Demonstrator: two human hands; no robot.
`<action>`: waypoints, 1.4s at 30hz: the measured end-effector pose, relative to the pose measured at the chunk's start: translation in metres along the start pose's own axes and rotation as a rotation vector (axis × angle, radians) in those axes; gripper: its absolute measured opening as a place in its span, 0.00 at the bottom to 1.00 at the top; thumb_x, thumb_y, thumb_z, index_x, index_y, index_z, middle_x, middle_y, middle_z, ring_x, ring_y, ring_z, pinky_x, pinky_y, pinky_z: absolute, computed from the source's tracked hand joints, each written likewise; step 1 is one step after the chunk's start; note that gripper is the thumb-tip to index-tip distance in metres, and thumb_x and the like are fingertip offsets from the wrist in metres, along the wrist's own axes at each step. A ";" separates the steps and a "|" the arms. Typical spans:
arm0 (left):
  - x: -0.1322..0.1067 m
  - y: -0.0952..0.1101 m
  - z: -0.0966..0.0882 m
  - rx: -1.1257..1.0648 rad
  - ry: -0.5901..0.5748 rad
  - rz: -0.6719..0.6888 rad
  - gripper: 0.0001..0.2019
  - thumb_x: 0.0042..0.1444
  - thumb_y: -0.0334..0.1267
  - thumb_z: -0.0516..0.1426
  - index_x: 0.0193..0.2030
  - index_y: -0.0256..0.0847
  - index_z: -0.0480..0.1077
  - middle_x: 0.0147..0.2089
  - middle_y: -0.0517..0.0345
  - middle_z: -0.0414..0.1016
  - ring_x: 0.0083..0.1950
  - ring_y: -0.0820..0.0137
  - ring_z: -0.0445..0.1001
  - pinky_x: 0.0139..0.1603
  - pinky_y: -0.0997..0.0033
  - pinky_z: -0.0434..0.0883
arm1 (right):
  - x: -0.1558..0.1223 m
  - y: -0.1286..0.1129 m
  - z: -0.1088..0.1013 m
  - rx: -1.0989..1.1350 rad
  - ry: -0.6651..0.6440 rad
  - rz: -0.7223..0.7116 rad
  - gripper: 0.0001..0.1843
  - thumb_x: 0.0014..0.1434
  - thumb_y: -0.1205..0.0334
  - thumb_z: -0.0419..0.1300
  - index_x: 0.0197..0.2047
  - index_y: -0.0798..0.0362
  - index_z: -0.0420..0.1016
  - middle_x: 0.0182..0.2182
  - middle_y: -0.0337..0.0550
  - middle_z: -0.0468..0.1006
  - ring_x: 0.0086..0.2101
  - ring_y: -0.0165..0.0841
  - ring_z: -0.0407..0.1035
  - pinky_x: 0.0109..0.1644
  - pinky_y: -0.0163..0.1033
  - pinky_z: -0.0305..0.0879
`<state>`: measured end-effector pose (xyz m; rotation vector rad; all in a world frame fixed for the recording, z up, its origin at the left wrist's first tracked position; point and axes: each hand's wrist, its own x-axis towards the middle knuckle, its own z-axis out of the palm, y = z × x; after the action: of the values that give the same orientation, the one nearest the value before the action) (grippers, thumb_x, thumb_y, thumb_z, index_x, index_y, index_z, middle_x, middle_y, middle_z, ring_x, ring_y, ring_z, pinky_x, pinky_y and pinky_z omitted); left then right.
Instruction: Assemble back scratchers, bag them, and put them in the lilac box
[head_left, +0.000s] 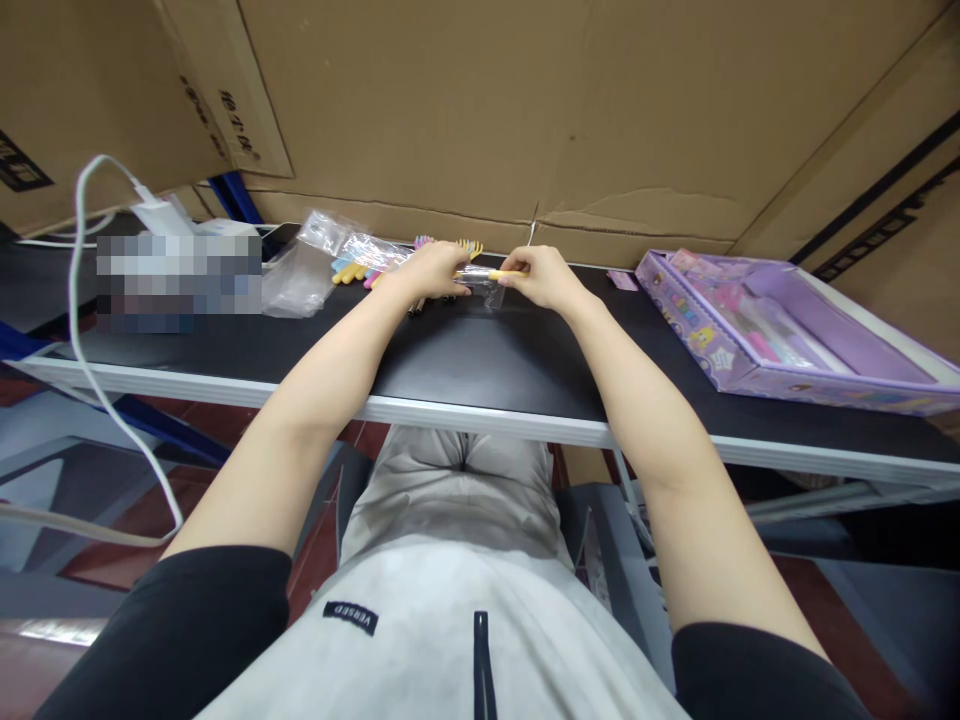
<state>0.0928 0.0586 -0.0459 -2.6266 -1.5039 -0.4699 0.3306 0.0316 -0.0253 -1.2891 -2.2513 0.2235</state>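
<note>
My left hand (436, 270) is closed on a clear plastic bag (487, 292), whose end shows between the two hands. In my right hand (545, 278) a thin yellow stick (501, 275) is pinched between thumb and fingers, pointing left to the bag. How far the stick lies inside the bag cannot be made out. Behind and left of my left hand lie several colourful handles (350, 272), partly under more clear plastic bags (330, 235). Yellow prongs (471, 247) and purple ones stick up just beyond its fingers.
An open purple box (690, 335) with pink items stands at the right on the black tabletop (487, 365). A small pink card (622, 280) lies beside it. At the left are a white charger with a cable (79, 290) and a blurred-out area. Cardboard (465, 110) walls the back.
</note>
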 end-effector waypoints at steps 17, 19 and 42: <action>-0.014 -0.002 -0.018 0.079 0.022 -0.088 0.37 0.56 0.55 0.74 0.68 0.43 0.75 0.66 0.42 0.77 0.73 0.38 0.68 0.75 0.41 0.58 | 0.001 0.001 -0.003 -0.037 0.011 -0.001 0.16 0.65 0.46 0.71 0.47 0.49 0.88 0.45 0.51 0.84 0.47 0.48 0.74 0.57 0.54 0.72; -0.015 -0.007 -0.021 0.099 0.016 -0.136 0.37 0.55 0.54 0.75 0.67 0.42 0.75 0.66 0.41 0.77 0.73 0.37 0.68 0.76 0.40 0.56 | 0.001 0.002 -0.005 -0.046 0.016 0.011 0.16 0.65 0.47 0.71 0.47 0.50 0.88 0.45 0.52 0.85 0.47 0.48 0.74 0.57 0.54 0.71; -0.011 -0.023 -0.015 0.019 0.075 -0.177 0.16 0.59 0.41 0.61 0.52 0.40 0.79 0.50 0.44 0.82 0.55 0.51 0.79 0.57 0.57 0.72 | 0.006 0.023 -0.008 0.102 -0.031 -0.011 0.17 0.60 0.56 0.78 0.48 0.55 0.85 0.42 0.49 0.85 0.42 0.41 0.78 0.53 0.47 0.77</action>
<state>0.0651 0.0579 -0.0371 -2.4439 -1.7154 -0.5580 0.3494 0.0480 -0.0255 -1.2275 -2.2412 0.3520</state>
